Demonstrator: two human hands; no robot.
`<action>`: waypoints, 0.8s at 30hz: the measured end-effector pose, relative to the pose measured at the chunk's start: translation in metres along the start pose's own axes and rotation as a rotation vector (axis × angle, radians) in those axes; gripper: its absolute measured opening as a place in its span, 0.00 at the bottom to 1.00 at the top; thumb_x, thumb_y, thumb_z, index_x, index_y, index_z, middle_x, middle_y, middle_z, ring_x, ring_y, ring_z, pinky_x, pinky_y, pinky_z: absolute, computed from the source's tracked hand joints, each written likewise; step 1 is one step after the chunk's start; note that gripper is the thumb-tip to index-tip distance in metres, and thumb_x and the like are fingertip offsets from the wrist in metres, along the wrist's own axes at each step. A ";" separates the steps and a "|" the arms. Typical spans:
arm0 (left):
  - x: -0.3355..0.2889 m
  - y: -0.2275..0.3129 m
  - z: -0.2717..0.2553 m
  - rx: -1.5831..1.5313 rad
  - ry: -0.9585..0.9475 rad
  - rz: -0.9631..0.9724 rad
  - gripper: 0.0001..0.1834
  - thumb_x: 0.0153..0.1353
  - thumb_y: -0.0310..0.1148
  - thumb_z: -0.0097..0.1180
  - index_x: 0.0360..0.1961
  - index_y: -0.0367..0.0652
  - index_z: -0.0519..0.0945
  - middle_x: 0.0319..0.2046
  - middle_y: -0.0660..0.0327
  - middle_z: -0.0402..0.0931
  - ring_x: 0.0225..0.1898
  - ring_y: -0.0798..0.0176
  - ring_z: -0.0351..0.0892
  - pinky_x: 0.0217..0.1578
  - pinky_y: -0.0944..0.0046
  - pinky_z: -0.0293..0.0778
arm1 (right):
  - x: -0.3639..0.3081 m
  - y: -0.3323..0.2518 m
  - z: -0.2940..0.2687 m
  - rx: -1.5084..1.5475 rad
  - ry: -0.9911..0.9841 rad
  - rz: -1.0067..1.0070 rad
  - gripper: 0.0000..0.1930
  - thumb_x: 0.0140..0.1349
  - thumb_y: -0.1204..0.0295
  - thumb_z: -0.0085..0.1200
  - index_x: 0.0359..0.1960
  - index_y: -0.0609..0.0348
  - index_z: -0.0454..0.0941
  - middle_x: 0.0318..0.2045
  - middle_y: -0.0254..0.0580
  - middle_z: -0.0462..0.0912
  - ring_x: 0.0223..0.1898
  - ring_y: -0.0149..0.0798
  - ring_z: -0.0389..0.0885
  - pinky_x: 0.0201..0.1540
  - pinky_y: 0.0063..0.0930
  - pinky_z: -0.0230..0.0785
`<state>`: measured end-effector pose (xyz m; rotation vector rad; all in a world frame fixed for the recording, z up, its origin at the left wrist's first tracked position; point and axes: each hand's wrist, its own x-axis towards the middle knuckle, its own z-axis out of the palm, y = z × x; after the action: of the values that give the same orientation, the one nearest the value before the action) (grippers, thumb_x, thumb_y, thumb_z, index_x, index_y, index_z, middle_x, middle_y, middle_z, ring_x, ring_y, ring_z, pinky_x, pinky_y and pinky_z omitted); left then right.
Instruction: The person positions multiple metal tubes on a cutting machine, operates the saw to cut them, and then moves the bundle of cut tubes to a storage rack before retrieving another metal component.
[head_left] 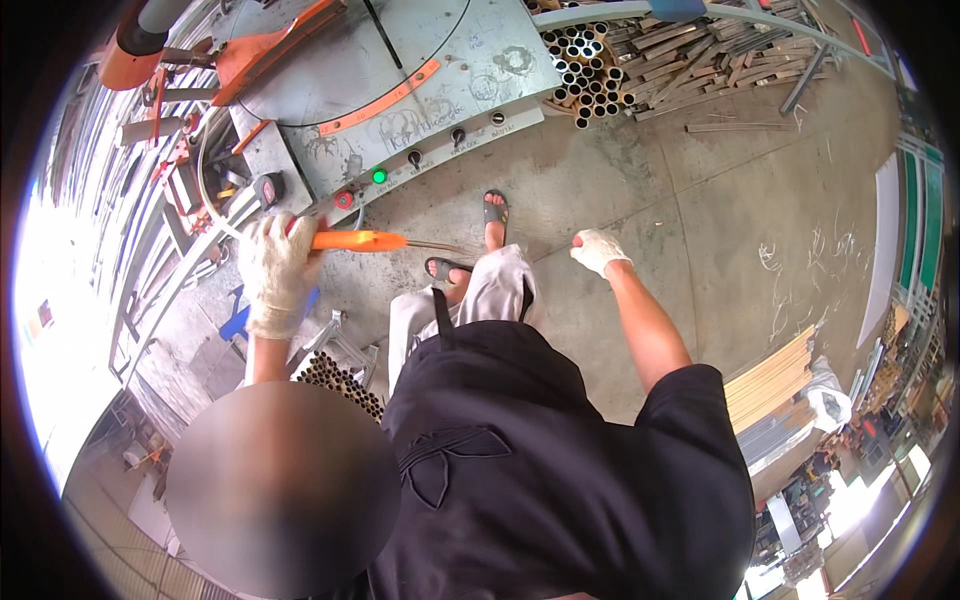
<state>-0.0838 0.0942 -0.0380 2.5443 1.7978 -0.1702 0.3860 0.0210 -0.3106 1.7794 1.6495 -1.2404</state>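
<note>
My left hand (277, 262), in a whitish knit glove, is closed around the end of an orange air blow gun (360, 241). Its thin metal nozzle (432, 246) points right, above my feet. A pale hose (203, 180) curves down toward this hand. Just beyond it lie a black and grey tape measure (268, 189) and the front panel of a grey machine table (430, 155). My right hand (601, 251), also gloved, hangs over the floor with its fingers curled in; nothing shows in it.
On the panel are a red button (344, 200), a green button (379, 177) and black knobs (415, 158). An orange fence (275, 50) crosses the table. Cut tubes (585, 75) and metal offcuts (690, 50) lie beyond. Bundled bars (770, 380) lie at right, more tubes (340, 383) near my left.
</note>
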 end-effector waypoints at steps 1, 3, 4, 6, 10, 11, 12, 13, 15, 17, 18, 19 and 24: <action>-0.005 0.015 -0.005 -0.211 0.063 -0.051 0.11 0.49 0.33 0.64 0.35 0.46 0.78 0.33 0.57 0.76 0.39 0.52 0.77 0.37 0.53 0.71 | -0.010 -0.005 0.004 -0.016 -0.002 -0.012 0.16 0.55 0.59 0.54 0.41 0.53 0.82 0.41 0.47 0.84 0.45 0.51 0.82 0.48 0.43 0.73; 0.014 0.020 -0.001 0.044 -0.245 -0.110 0.11 0.51 0.34 0.64 0.34 0.47 0.76 0.32 0.59 0.76 0.40 0.54 0.77 0.41 0.53 0.71 | -0.015 -0.008 0.007 -0.014 -0.030 0.025 0.16 0.54 0.60 0.54 0.40 0.53 0.83 0.41 0.49 0.84 0.44 0.52 0.82 0.48 0.43 0.74; 0.008 0.021 -0.003 0.061 -0.193 -0.038 0.12 0.51 0.35 0.64 0.34 0.47 0.76 0.32 0.60 0.76 0.40 0.53 0.77 0.42 0.53 0.70 | -0.018 -0.002 0.018 -0.065 -0.065 0.007 0.16 0.54 0.60 0.54 0.40 0.53 0.83 0.41 0.49 0.84 0.44 0.52 0.82 0.48 0.43 0.74; 0.000 0.010 0.003 0.089 -0.157 -0.025 0.14 0.49 0.36 0.65 0.35 0.46 0.76 0.34 0.60 0.76 0.41 0.52 0.76 0.43 0.53 0.70 | -0.015 -0.007 0.025 -0.054 -0.120 0.001 0.17 0.54 0.60 0.55 0.41 0.54 0.83 0.42 0.50 0.84 0.46 0.51 0.82 0.49 0.42 0.74; -0.018 -0.035 -0.013 0.036 0.067 -0.244 0.19 0.43 0.35 0.70 0.36 0.45 0.75 0.35 0.58 0.75 0.41 0.50 0.75 0.43 0.52 0.70 | -0.012 -0.011 0.042 0.067 -0.145 -0.109 0.16 0.54 0.61 0.57 0.42 0.56 0.83 0.41 0.49 0.85 0.45 0.48 0.83 0.48 0.40 0.73; -0.030 -0.047 -0.017 -0.009 0.189 -0.280 0.21 0.41 0.34 0.71 0.36 0.44 0.75 0.35 0.57 0.74 0.41 0.49 0.75 0.43 0.51 0.69 | -0.011 -0.009 0.048 0.095 -0.151 -0.118 0.16 0.54 0.61 0.57 0.41 0.56 0.83 0.40 0.49 0.85 0.43 0.48 0.83 0.47 0.39 0.73; -0.040 -0.058 -0.027 -0.059 0.249 -0.350 0.26 0.36 0.31 0.73 0.38 0.42 0.75 0.38 0.54 0.74 0.45 0.48 0.74 0.46 0.51 0.69 | -0.011 -0.010 0.049 0.115 -0.146 -0.122 0.16 0.54 0.62 0.57 0.41 0.56 0.83 0.39 0.49 0.85 0.42 0.46 0.84 0.46 0.38 0.73; -0.045 -0.073 -0.032 -0.053 0.402 -0.319 0.29 0.35 0.28 0.73 0.43 0.41 0.74 0.43 0.52 0.74 0.49 0.47 0.73 0.51 0.50 0.69 | -0.007 -0.010 0.046 0.137 -0.127 -0.127 0.15 0.54 0.62 0.57 0.40 0.56 0.83 0.38 0.48 0.86 0.41 0.45 0.84 0.46 0.37 0.73; -0.062 -0.096 -0.042 -0.099 0.639 -0.403 0.33 0.37 0.27 0.73 0.47 0.40 0.73 0.48 0.50 0.73 0.51 0.46 0.73 0.53 0.51 0.69 | 0.011 -0.001 0.046 0.177 -0.149 -0.137 0.15 0.55 0.62 0.57 0.40 0.56 0.84 0.34 0.43 0.86 0.38 0.40 0.83 0.43 0.36 0.73; -0.085 -0.126 -0.040 -0.202 0.844 -0.546 0.36 0.45 0.34 0.76 0.54 0.39 0.69 0.48 0.53 0.74 0.51 0.55 0.74 0.54 0.59 0.70 | 0.027 -0.006 0.032 0.075 -0.179 -0.062 0.13 0.57 0.62 0.57 0.37 0.56 0.84 0.28 0.38 0.85 0.30 0.35 0.82 0.34 0.34 0.74; -0.087 -0.129 -0.046 -0.322 0.885 -0.706 0.36 0.46 0.35 0.76 0.54 0.38 0.70 0.48 0.53 0.74 0.50 0.57 0.74 0.54 0.59 0.70 | 0.032 -0.009 0.024 0.130 -0.164 -0.021 0.12 0.57 0.63 0.57 0.36 0.56 0.84 0.26 0.37 0.83 0.28 0.34 0.81 0.31 0.33 0.73; -0.094 -0.130 -0.053 -0.442 0.922 -0.870 0.35 0.47 0.35 0.76 0.53 0.37 0.70 0.49 0.54 0.74 0.50 0.59 0.75 0.54 0.60 0.70 | 0.035 -0.016 0.015 0.179 -0.158 0.013 0.10 0.58 0.64 0.57 0.35 0.56 0.84 0.24 0.35 0.82 0.26 0.32 0.79 0.28 0.31 0.72; -0.119 -0.180 -0.051 -1.070 1.334 -0.703 0.25 0.56 0.37 0.69 0.48 0.36 0.73 0.41 0.58 0.76 0.43 0.66 0.77 0.41 0.69 0.76 | 0.050 -0.059 -0.037 0.268 -0.082 -0.053 0.06 0.60 0.70 0.54 0.33 0.55 0.83 0.20 0.31 0.78 0.20 0.27 0.76 0.20 0.23 0.68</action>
<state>-0.2883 0.0465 0.0325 1.0533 1.9244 2.1502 0.3378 0.0921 -0.3168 1.8175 1.5528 -1.6012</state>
